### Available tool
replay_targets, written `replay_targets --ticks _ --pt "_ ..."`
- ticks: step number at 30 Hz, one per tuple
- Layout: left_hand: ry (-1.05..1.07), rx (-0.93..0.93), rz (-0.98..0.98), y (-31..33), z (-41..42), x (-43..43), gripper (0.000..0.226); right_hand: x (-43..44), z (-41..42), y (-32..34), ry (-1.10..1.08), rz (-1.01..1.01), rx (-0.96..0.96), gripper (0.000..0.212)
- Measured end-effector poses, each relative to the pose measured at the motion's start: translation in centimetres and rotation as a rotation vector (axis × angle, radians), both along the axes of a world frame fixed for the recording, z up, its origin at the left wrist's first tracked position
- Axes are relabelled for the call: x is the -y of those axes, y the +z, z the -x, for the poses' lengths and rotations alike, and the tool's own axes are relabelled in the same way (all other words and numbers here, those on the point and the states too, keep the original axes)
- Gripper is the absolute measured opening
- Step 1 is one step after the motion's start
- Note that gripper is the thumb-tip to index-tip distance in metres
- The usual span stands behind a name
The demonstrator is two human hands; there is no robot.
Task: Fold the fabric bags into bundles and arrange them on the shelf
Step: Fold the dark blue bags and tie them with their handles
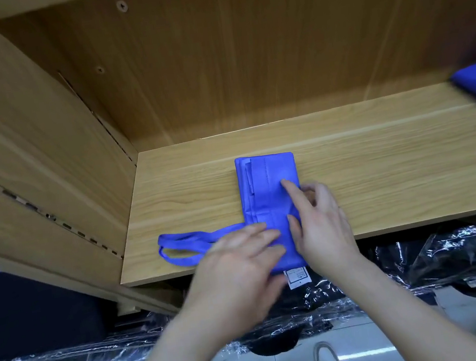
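On the shelf [383,178], the left hand [241,259] lies flat on the folded blue bag [266,176]; the right hand [319,224] presses it with a straight forefinger.

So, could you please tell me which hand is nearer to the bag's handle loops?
Left. The left hand covers one end of the handle loops; the right hand rests on the folded bag, farther away.
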State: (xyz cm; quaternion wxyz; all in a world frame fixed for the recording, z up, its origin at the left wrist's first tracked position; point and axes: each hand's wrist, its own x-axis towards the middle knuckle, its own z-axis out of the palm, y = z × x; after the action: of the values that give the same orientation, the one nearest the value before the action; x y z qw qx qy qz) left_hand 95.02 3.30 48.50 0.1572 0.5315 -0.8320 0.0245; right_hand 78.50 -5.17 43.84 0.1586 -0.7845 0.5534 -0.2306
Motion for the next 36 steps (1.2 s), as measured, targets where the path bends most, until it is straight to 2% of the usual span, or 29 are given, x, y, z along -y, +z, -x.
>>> replay_targets --ticks 2,4,7,10,12,15,17,19,22,23,24,26,29,31,32,34,36 --pt "0.105 0.204 -0.209 -2.1 1.0 0.7 0.075 0.0 -0.2 0.0 0.058 -0.045 -0.006 0.065" --pt "0.153 0.196 -0.287 -3.0 0.6 1.7 0.092 0.3 0.1 0.1 0.119 -0.115 -0.001 0.068" --pt "0.151 0.105 -0.345 -2.8 0.3 2.4 0.091 1.8 1.1 1.2 0.223 -0.226 0.117 0.083" --pt "0.122 0.056 -0.363 -2.3 0.7 2.1 0.079 4.2 1.1 2.5 0.261 -0.329 0.185 0.102" --pt "0.101 0.067 -0.351 -1.9 0.8 1.7 0.073 5.8 0.3 2.9 0.278 -0.361 0.107 0.111" --pt "0.089 0.133 -0.446 -0.9 0.8 1.3 0.069 7.4 -0.7 3.2 0.297 -0.361 -0.076 0.116" --pt "0.074 0.062 -0.513 0.2 0.3 1.5 0.065 8.0 -0.9 3.8 0.298 -0.379 -0.165 0.111" --pt "0.122 -0.099 -0.607 0.7 -0.7 2.0 0.052 8.3 -1.1 4.2 0.297 -0.411 -0.155 0.093" --pt "0.291 -0.36 -0.703 1.5 -1.6 3.4 0.005 8.1 -1.6 4.3 0.296 -0.556 0.205 0.037" --pt "0.339 -0.444 -0.686 1.3 -1.8 4.1 0.022 7.8 -1.8 4.3 0.303 -0.619 0.352 0.023" --pt "0.375 -0.52 -0.67 1.1 -1.9 4.5 0.03 7.5 -2.0 4.4 0.304 -0.677 0.487 0.019" --pt "0.434 -0.608 -0.614 0.9 -1.8 5.0 0.026 6.9 -2.2 4.9 0.287 -0.752 0.645 0.026" --pt "0.498 -0.729 -0.581 0.5 -1.6 4.9 0.016 6.0 -2.2 6.0 0.279 -0.767 0.73 0.024" --pt "0.543 -0.728 -0.564 0.3 -1.5 4.9 0.017 5.0 -2.1 6.4 0.277 -0.743 0.747 0.025" --pt "0.56 -0.711 -0.553 0.4 -1.4 5.1 0.02 4.5 -2.3 6.3 0.274 -0.689 0.715 0.028" --pt "0.577 -0.647 -0.52 0.7 -1.2 5.2 0.026 3.5 -2.9 5.1 0.194 -0.459 0.639 0.02" --pt "0.592 -0.501 -0.463 1.1 -0.6 5.2 0.031 2.7 -3.6 3.9 0.027 -0.26 0.7 0.022"
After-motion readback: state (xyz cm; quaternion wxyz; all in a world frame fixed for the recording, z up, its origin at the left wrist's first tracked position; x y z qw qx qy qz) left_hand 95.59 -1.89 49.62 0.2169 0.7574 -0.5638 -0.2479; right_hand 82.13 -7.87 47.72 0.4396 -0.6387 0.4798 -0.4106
